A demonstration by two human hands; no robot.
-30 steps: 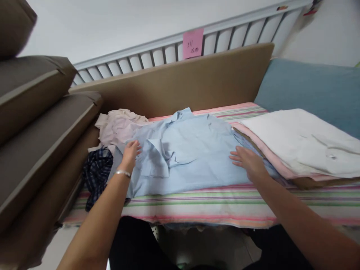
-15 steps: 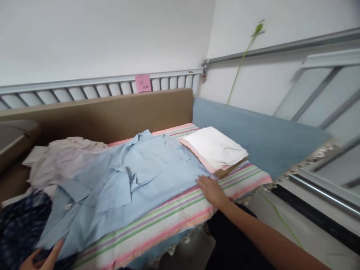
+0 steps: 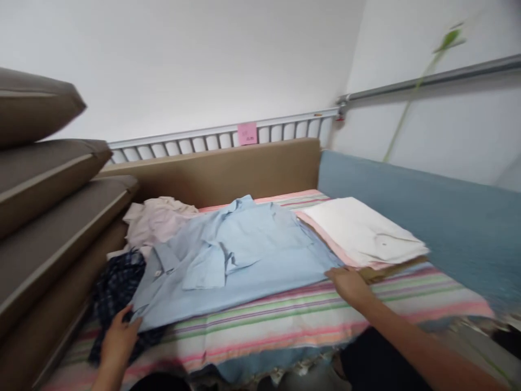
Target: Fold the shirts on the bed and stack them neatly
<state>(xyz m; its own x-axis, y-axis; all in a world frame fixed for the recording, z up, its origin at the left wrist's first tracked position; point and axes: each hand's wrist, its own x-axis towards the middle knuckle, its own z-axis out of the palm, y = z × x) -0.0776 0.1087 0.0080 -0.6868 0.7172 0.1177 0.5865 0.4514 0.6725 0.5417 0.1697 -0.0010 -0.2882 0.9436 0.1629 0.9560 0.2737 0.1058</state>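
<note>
A light blue shirt [image 3: 260, 244] lies spread on its side, its collar toward the left and its hem toward the right. My left hand [image 3: 120, 331] pinches the near corner at the collar end. At the near hem corner, the fingers of my right hand [image 3: 348, 285] are closed on the cloth. A folded stack with a white garment [image 3: 362, 231] on top of pink and brown ones lies just beyond my right hand. Dark blue plaid cloth [image 3: 118, 277] lies crumpled beside my left hand, partly under the shirt. Behind it is a pale pink garment [image 3: 163, 222] in a heap.
Striped cloth [image 3: 264, 331] with a fringed front edge covers the surface. Brown cushions [image 3: 57, 222] are piled high at the left. A brown panel [image 3: 228, 171] stands along the back, and a blue one [image 3: 407, 195] along the right. A pink note [image 3: 247, 133] hangs on the white rail.
My view has swung left, bringing the cushion pile into sight. My right hand's fingers, flatter on the hem before, have closed on it. My left hand holds the collar end, which looks straighter.
</note>
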